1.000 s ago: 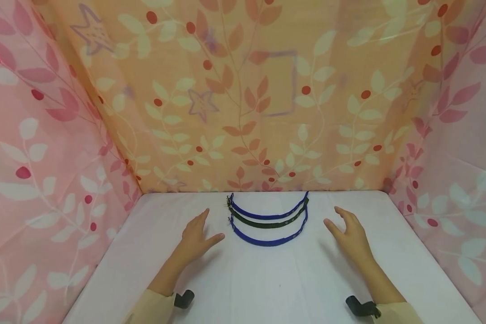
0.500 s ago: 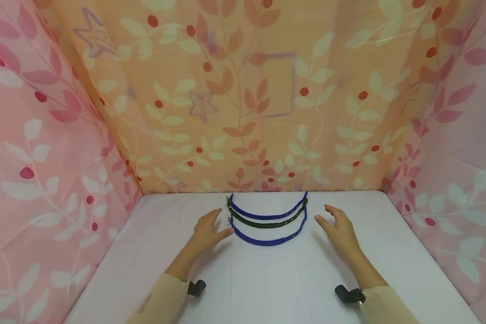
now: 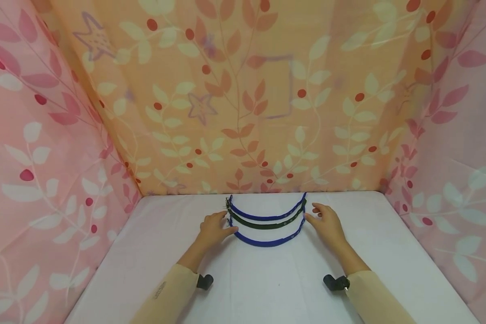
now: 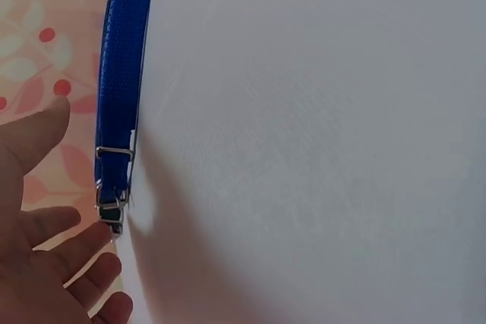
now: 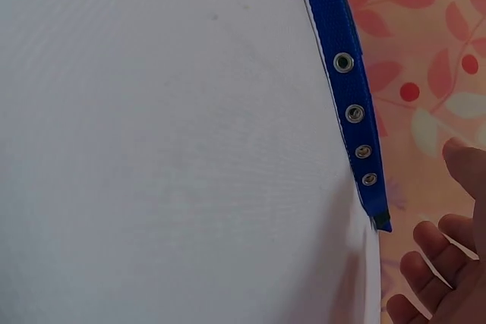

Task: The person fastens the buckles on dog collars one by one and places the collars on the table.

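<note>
Three buckle collars lie in bowed curves on the white table: a near blue collar (image 3: 266, 244), a dark green collar (image 3: 267, 226) and a far blue collar (image 3: 263, 218). My left hand (image 3: 214, 228) is at the near blue collar's left end, thumb and fingers spread apart. In the left wrist view, fingertips come right up to its metal buckle (image 4: 114, 152). At the opposite end, my right hand (image 3: 327, 223) has its thumb tip close to the strap. The right wrist view shows a blue strap (image 5: 349, 89) with metal eyelets, the relaxed fingers (image 5: 429, 244) beside its tip.
The collars sit toward the back of the white table (image 3: 275, 288). Behind rises an orange patterned cloth (image 3: 235, 99), with pink floral cloth walls (image 3: 44, 202) at both sides. Black wrist pieces (image 3: 205, 282) stick out from both beige sleeves.
Both hands have moved inward toward the collars, the left going right and the right going left, until they reach the near blue collar's ends. The collars stay in place.
</note>
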Motion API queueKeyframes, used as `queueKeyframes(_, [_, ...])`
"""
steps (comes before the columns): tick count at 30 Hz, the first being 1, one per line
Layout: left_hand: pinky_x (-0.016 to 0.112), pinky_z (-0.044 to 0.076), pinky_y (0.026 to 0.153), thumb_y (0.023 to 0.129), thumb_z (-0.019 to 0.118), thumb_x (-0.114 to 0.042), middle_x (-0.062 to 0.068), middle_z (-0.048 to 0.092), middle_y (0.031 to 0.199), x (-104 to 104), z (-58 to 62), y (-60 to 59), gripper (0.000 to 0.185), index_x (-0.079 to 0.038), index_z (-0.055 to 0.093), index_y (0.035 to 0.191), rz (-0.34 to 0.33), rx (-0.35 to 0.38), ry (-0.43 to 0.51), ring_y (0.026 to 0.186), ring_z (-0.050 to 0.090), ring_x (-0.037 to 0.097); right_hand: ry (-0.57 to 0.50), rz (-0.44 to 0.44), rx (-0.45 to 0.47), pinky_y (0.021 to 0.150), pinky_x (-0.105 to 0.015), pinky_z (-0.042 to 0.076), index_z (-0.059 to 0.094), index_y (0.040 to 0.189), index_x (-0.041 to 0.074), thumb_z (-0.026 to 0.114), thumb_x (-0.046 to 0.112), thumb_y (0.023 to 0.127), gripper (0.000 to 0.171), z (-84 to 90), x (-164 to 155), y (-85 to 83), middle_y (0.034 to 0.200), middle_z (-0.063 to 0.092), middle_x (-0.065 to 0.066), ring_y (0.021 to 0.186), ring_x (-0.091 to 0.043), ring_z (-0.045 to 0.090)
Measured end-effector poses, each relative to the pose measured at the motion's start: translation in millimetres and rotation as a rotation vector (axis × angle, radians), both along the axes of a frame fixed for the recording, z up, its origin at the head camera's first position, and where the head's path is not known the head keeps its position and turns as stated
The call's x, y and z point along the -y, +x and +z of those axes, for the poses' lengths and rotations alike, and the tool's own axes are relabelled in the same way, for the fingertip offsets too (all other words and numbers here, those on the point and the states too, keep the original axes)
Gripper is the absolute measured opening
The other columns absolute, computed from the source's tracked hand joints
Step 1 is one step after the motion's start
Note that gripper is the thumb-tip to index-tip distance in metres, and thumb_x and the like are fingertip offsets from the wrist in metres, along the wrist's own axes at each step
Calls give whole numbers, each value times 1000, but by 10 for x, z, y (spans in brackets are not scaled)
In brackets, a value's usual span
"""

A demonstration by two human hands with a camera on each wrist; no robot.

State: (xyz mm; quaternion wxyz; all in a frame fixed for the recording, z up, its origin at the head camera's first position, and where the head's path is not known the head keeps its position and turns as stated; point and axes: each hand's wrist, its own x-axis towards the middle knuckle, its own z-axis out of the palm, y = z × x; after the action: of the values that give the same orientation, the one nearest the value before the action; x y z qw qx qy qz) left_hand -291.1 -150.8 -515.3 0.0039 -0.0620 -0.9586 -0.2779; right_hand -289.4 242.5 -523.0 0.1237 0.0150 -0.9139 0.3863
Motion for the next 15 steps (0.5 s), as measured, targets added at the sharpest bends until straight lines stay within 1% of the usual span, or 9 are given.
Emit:
queueKeyframes(3, [64,39,101,87,78,-51,17,62,139,-20,-4,-20,77,-6,56,144,17,1,-7,128,51,43,19,2,19,100,-55,47,56,141,-1,73,38,95,62,-12,48,-50,122,66,-21,114,-38,59])
queueKeyframes(9, [62,41,96,87,80,-43,17,68,128,-42,15,-40,61,-6,66,133,42,-10,10,118,55,42,84,-7,26,94,-55,48,62,135,-1,74,39,94,58,-35,93,-138,114,69,-20,106,-37,63])
queueKeyframes(15, [61,41,97,87,80,-41,14,69,119,-59,-23,-56,55,-7,70,129,64,4,39,116,56,39,113,-40,82,89,-52,49,66,129,0,73,42,94,55,-64,117,-178,107,71,-17,98,-34,64])
